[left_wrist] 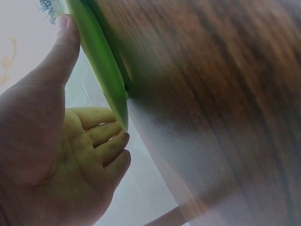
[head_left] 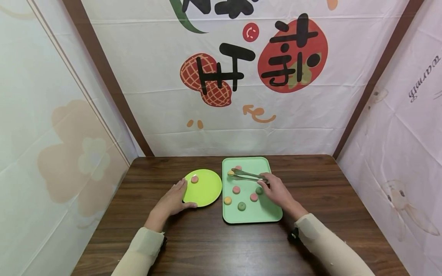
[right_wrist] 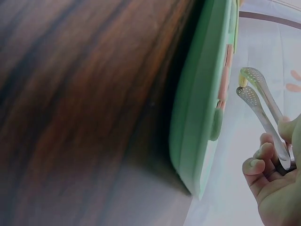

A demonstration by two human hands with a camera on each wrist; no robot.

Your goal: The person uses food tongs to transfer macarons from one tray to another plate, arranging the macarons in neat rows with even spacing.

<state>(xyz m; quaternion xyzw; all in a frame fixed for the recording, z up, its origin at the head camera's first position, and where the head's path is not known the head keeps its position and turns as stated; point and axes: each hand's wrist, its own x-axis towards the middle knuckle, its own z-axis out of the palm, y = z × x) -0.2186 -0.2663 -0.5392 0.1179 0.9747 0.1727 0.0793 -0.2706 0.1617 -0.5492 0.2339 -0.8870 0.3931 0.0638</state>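
Observation:
My left hand [head_left: 172, 200] lies on the table against the near left rim of a lime green plate [head_left: 207, 191], thumb along the front edge and fingers fairly straight. One pink round sweet [head_left: 195, 179] sits on that plate. The left wrist view shows the left hand [left_wrist: 56, 136] with the thumb on the plate rim [left_wrist: 101, 66]. My right hand [head_left: 276, 190] grips metal tongs [head_left: 247, 175] over a mint green tray [head_left: 267, 214]. In the right wrist view the tongs [right_wrist: 265, 110] pinch a yellow sweet [right_wrist: 243, 81] between their tips, beside my right hand [right_wrist: 275, 188].
Several round sweets lie on the tray: pink ones [head_left: 236, 189], green ones [head_left: 241, 206] and a yellow one [head_left: 227, 200]. The tray edge [right_wrist: 195, 122] stands out over the dark wooden table [head_left: 207, 245]. Printed cloth walls close in the back and both sides.

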